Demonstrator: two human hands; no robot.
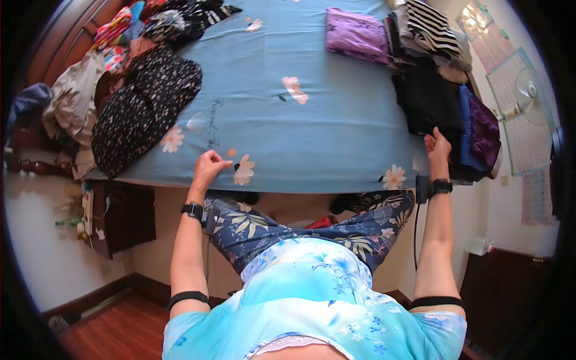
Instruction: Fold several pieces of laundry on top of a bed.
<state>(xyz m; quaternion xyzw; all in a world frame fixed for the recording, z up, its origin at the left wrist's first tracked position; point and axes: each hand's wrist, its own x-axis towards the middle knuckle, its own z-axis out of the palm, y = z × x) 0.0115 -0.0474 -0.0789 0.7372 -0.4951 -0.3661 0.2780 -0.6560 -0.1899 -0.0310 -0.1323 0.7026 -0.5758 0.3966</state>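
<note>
My left hand (210,168) is just above the near edge of the blue bedsheet (252,126), close to a printed flower. Its fingers are curled in with nothing visible in them, and the thumb side points right. At the right, my right hand (438,147) is by the near edge of a folded black garment (427,96). Its fingers are loosely bent and a little apart, and I see no cloth gripped in them. Beside the black garment lie folded blue cloth (466,129) and dark purple cloth (483,135).
A folded lilac garment (356,36) and a stack topped with a striped garment (432,29) lie at the far right. Unfolded clothes fill the left side, among them a black dotted garment (144,111). A fan (531,93) stands beyond the bed's right side.
</note>
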